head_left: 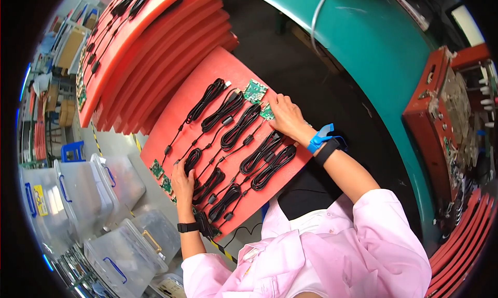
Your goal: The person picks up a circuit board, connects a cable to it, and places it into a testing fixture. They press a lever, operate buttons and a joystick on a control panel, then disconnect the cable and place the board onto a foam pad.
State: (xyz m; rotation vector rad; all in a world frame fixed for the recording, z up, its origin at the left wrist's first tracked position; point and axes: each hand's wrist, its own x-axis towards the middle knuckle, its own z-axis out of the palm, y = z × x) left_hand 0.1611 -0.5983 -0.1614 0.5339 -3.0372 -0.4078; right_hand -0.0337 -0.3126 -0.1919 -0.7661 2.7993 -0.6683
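Note:
A red foam sheet [220, 70] lies tilted in front of me, with several coiled black cables [241, 127] in rows on it. Small green circuit boards sit at the cable ends. My left hand [182, 186] is at the sheet's left side, its thumb and fingers closed about the lower end of one coiled cable [192, 159]. Beneath that hand a green circuit board [166, 184] is partly hidden. At the far right edge, my right hand [286, 115] has its fingers closed on a green circuit board [267, 111]. Another board [254, 91] lies just beyond it.
A tall stack of red foam sheets [171, 54] with cables on top stands at the far left. To the right curves a green table [373, 54] with a reddish-brown machine [433, 101]. Clear plastic bins [78, 194] stand on the floor at left. More red sheets [461, 241] are at lower right.

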